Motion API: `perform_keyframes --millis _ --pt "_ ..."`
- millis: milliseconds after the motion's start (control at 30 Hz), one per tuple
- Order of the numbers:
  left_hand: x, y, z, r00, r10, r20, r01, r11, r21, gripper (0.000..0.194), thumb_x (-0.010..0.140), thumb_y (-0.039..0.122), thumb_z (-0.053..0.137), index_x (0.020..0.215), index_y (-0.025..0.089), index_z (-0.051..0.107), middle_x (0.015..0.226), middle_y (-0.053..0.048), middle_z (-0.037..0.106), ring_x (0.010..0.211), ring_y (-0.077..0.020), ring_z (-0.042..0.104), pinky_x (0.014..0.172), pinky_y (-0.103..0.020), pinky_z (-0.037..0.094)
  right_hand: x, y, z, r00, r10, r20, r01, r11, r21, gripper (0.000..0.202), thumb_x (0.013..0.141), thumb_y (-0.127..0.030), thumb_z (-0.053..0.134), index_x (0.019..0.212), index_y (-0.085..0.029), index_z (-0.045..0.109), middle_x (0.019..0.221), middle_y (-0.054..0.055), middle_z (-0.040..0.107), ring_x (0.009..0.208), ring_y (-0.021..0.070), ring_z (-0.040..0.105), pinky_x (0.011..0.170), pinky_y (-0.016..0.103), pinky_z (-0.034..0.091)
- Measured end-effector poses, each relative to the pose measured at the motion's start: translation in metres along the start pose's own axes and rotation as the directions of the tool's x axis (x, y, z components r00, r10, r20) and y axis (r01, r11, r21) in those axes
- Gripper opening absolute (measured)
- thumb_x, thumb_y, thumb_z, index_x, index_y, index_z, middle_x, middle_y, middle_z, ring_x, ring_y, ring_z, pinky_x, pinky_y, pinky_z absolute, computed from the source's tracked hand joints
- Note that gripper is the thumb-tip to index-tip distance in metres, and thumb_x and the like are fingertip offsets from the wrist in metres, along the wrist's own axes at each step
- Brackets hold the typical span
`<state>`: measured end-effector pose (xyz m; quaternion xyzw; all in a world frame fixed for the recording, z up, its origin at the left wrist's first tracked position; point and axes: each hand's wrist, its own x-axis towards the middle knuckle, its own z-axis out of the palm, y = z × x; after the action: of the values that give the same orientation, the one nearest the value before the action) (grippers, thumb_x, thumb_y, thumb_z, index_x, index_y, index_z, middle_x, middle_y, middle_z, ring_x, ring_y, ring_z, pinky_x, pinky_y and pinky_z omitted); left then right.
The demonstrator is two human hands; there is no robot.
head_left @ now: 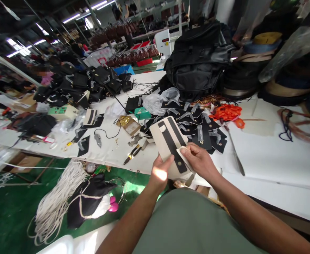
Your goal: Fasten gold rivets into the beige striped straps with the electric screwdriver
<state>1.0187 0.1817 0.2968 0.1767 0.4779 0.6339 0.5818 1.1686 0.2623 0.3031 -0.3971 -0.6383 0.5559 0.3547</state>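
A beige panel with two black strips is held in front of my body, tilted over the table's front edge. My left hand grips its lower left side, with the thumb lying on top near a black strip. At its right side my right hand pinches a small cream-coloured piece between thumb and fingers, against the panel. Just beyond lie several black leather pieces with plastic-wrapped metal fittings. Pliers with dark and yellow handles rest to the left of the panel.
On the white table are a long metal tool, orange plastic, a box of brass-coloured parts and a corded tool. A large black bag stands behind. Bundled white cord hangs over the green floor.
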Motion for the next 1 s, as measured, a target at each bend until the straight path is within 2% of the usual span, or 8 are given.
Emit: perform_keyframes --millis 100,167,267,333,567,700,867,1000 --pt "0.006 0.002 0.001 0.995 0.085 -0.046 -0.086 0.996 -0.016 0.058 0.081 0.044 0.084 0.13 0.016 0.069 0.113 -0.013 0.08 0.107 -0.0326 0.074 0.093 -0.044 0.058 -0.008 0.002 -0.008 0.984 -0.117 -0.135 0.104 0.99 -0.098 0.043 0.098 -0.054 0.061 0.07 -0.021 0.062 0.12 0.009 0.067 0.11 0.0259 0.061 0.096 0.037 0.044" --pt "0.007 0.004 0.001 0.992 0.107 -0.071 -0.109 0.994 -0.02 0.056 0.081 0.044 0.084 0.127 0.017 0.07 0.113 -0.012 0.08 0.108 -0.0323 0.074 0.092 -0.043 0.059 -0.015 0.003 -0.012 0.979 -0.124 -0.163 0.101 0.985 -0.14 0.043 0.098 -0.055 0.061 0.07 -0.022 0.06 0.107 0.008 0.068 0.1 0.024 0.062 0.089 0.035 0.045" --pt "0.005 0.006 0.007 0.99 0.125 -0.067 -0.127 0.992 -0.028 0.052 0.081 0.045 0.083 0.126 0.021 0.071 0.112 -0.01 0.08 0.109 -0.0322 0.074 0.09 -0.043 0.06 -0.027 0.004 -0.009 0.998 -0.007 -0.061 -0.003 0.986 -0.165 0.048 0.097 -0.06 0.059 0.069 -0.023 0.055 0.069 0.0 0.056 0.067 0.0172 0.052 0.063 0.03 0.039" --pt "0.002 0.006 0.013 0.988 0.144 -0.06 -0.145 0.989 -0.024 0.053 0.082 0.045 0.082 0.128 0.021 0.071 0.114 -0.01 0.079 0.111 -0.0321 0.073 0.092 -0.042 0.059 -0.031 0.005 -0.004 0.998 0.065 -0.017 -0.067 0.984 -0.168 0.051 0.096 -0.064 0.059 0.067 -0.022 0.053 0.061 -0.003 0.047 0.06 0.0152 0.046 0.056 0.029 0.033" --pt "-0.011 0.007 0.029 0.993 0.112 0.038 -0.114 0.992 0.054 0.058 0.08 0.042 0.085 0.13 0.018 0.069 0.111 -0.011 0.079 0.108 -0.0313 0.074 0.095 -0.041 0.058 -0.028 0.009 0.005 0.994 0.094 -0.062 -0.101 0.988 -0.114 0.057 0.092 -0.069 0.06 0.063 -0.022 0.049 0.059 -0.003 0.046 0.059 0.0141 0.043 0.053 0.027 0.031" --pt "-0.008 0.004 0.028 0.981 0.188 -0.04 -0.181 0.974 0.139 0.06 0.07 0.033 0.092 0.124 0.019 0.073 0.105 -0.009 0.08 0.104 -0.0315 0.074 0.093 -0.041 0.058 -0.029 0.004 0.003 0.997 0.081 -0.017 -0.082 0.987 -0.14 0.056 0.096 -0.068 0.055 0.064 -0.022 0.049 0.061 -0.003 0.047 0.06 0.0145 0.044 0.054 0.028 0.032" --pt "0.0 -0.001 0.022 0.968 0.227 -0.104 -0.216 0.971 0.106 0.056 0.071 0.03 0.09 0.123 0.018 0.072 0.102 -0.009 0.081 0.101 -0.0292 0.075 0.099 -0.043 0.057 -0.027 -0.001 -0.001 0.984 0.088 0.157 -0.065 0.988 -0.142 0.047 0.097 -0.063 0.055 0.074 -0.022 0.054 0.067 -0.003 0.051 0.063 0.0153 0.046 0.056 0.027 0.034" --pt "-0.008 0.001 0.022 0.967 0.235 -0.101 -0.219 0.965 0.142 0.053 0.065 0.026 0.091 0.114 0.016 0.075 0.096 -0.011 0.08 0.1 -0.0317 0.074 0.098 -0.047 0.057 -0.029 0.001 0.002 0.986 0.059 0.153 -0.021 0.971 -0.238 0.047 0.092 -0.063 0.06 0.068 -0.023 0.055 0.061 -0.001 0.054 0.06 0.0183 0.05 0.054 0.029 0.035"
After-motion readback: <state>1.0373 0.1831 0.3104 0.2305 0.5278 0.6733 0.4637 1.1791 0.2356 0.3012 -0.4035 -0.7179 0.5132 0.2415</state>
